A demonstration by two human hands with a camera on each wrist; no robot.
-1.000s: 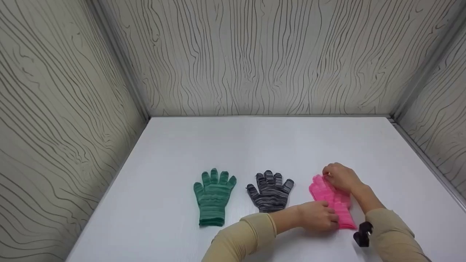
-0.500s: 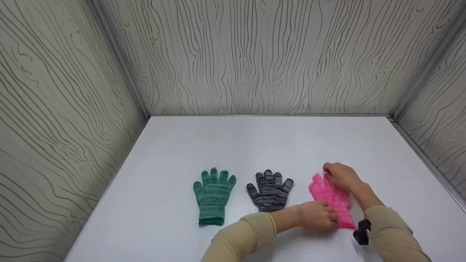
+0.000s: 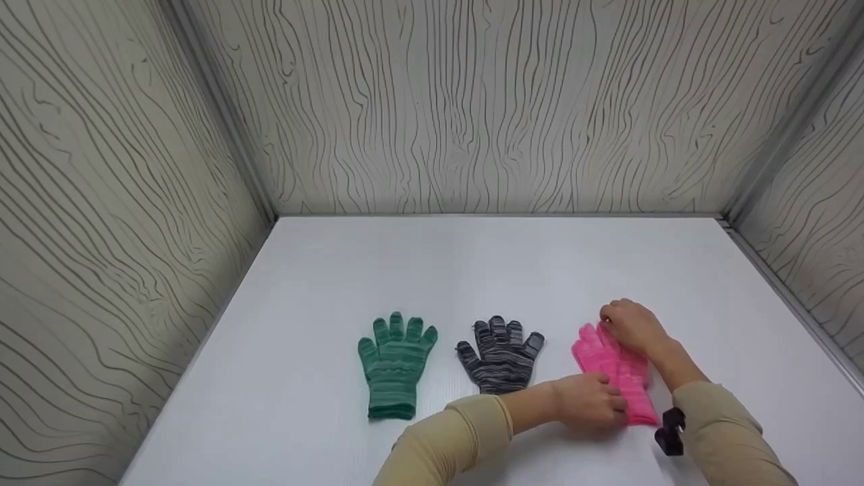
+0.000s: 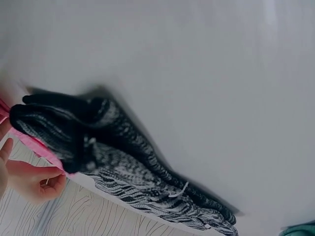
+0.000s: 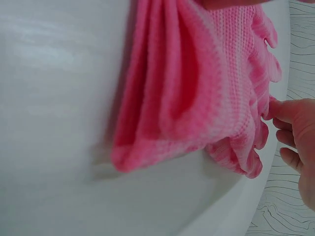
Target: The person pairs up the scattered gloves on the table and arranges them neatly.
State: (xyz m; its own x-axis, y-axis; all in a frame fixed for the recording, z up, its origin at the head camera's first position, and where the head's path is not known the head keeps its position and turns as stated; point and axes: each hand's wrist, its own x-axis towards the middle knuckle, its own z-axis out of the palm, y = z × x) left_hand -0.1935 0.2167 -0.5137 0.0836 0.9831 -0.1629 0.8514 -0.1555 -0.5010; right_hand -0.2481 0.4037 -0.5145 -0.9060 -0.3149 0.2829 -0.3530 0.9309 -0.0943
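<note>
A pink knit glove point(image 3: 617, 368) lies on the right part of the white table, its fingers toward the back wall. My right hand point(image 3: 633, 325) pinches one of its fingertips, as the right wrist view shows at close range. Across the glove's lower left side rests my left hand point(image 3: 590, 401), with relaxed fingers pressing on the fabric near the cuff. Several fabric layers point(image 5: 189, 73) show at the pink cuff. Left of it lies a black-and-grey striped glove point(image 3: 501, 354), its cuff partly hidden by my left forearm. A green striped glove point(image 3: 397, 364) is farthest left.
The white table point(image 3: 432, 270) meets patterned panels point(image 3: 459, 108) at the back and both sides, with grey metal strips in the corners. A small black clip-like device point(image 3: 670, 432) sits beside my right sleeve.
My right hand shifts slightly at the pink glove's fingertips, and the glove's fingers move a little with it. The left hand stays in place; the other gloves lie still.
</note>
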